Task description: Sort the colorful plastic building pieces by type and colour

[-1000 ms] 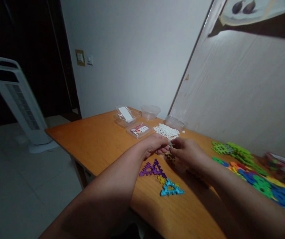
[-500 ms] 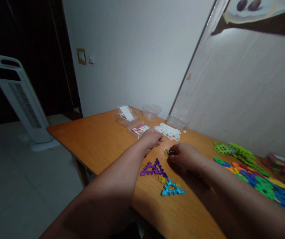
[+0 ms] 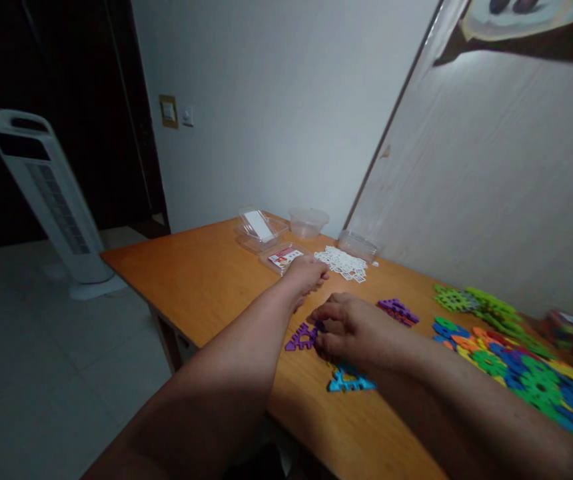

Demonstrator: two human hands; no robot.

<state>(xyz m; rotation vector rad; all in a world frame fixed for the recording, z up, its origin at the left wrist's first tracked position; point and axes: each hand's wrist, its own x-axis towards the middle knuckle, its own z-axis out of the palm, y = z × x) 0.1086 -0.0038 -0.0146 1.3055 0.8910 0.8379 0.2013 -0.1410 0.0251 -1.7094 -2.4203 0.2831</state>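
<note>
While the right hand (image 3: 344, 327) is curled at a purple triangle (image 3: 293, 345), its hold unclear to me, the left hand (image 3: 309, 273) loosely closed mid-frame, palm hidden.

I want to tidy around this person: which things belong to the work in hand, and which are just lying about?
Likely in the work: purple piece by the right hand; light-blue piece; purple-and-orange stack; possibly the coloured heap, green pieces and white pieces.

Seemingly just lying about: clear tub; labelled box; tower fan.

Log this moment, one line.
right hand: at purple triangle, contact unclear; left hand: near plastic box, hold unclear; blue triangle: nearby
</note>
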